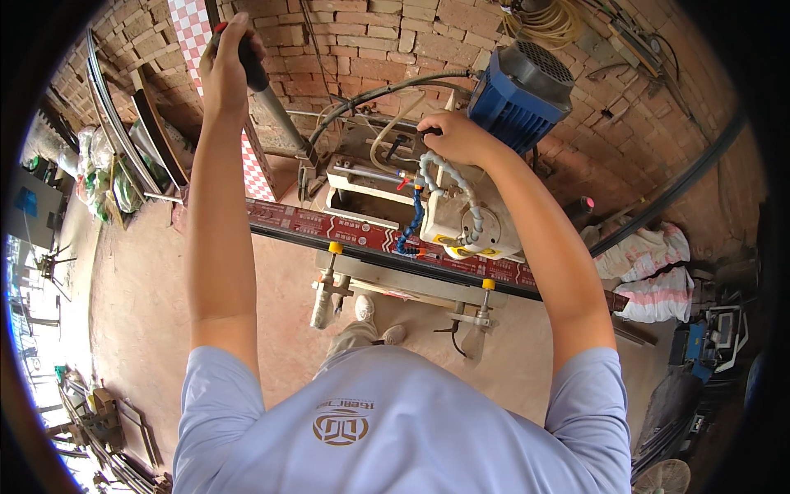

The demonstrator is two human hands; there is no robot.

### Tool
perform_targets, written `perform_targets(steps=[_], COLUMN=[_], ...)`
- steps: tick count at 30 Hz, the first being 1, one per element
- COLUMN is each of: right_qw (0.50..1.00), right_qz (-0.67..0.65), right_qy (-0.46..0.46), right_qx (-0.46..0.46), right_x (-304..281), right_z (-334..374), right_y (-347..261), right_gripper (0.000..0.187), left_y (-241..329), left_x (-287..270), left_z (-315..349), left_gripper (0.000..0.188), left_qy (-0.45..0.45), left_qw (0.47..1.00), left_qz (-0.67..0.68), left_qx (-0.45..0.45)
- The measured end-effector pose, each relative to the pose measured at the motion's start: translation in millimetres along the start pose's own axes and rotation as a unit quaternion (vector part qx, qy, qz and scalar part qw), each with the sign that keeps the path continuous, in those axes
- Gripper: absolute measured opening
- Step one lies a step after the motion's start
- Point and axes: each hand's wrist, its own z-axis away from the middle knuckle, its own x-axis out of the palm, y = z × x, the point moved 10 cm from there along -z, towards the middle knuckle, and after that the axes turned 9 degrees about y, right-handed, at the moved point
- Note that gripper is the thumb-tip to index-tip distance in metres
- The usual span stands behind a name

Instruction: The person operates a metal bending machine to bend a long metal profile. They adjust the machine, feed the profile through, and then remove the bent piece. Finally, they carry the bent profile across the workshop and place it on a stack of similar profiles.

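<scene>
My left hand [227,72] is closed around the black grip [252,66] of a long grey lever [280,119], with a bit of red at the grip's top. My right hand [453,137] is closed on a small black handle [429,132] at the machine's back, mostly hidden by the fingers. Beside it stands a blue motor [518,99] with a dark ribbed cap. In front lies a long profile [313,224] wrapped in red printed film, running across the machine under its white housing [485,226]. A blue segmented coolant hose [411,222] and a grey one [473,198] bend down towards it.
Two clamps with yellow caps [335,247] [489,285] stand along the machine's near edge. A brick wall [354,41] rises behind. White sacks [650,280] lie at the right, plastic bags [103,165] at the left. A checkered board [257,169] leans beside the lever.
</scene>
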Motion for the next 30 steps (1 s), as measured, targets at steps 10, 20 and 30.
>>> perform_targets(steps=[10,20,30], right_qw=[0.986,0.980,0.946], right_qz=[0.107,0.158,0.214], right_qy=[0.022,0.075,0.153], right_qx=[-0.125,-0.096,-0.190], right_x=[39,55,47], right_z=[-40,-48,-47], right_y=[39,53,41], right_gripper=[0.046,0.045,0.033], left_y=[26,-310,-348], left_x=[10,73,98], left_z=[109,164,209], left_gripper=[0.050,0.068,0.054], left_qy=[0.086,-0.306,-0.435], left_qw=[0.836,0.901,0.659], left_qz=[-0.319,-0.243,-0.328], left_qx=[0.439,-0.189,-0.519])
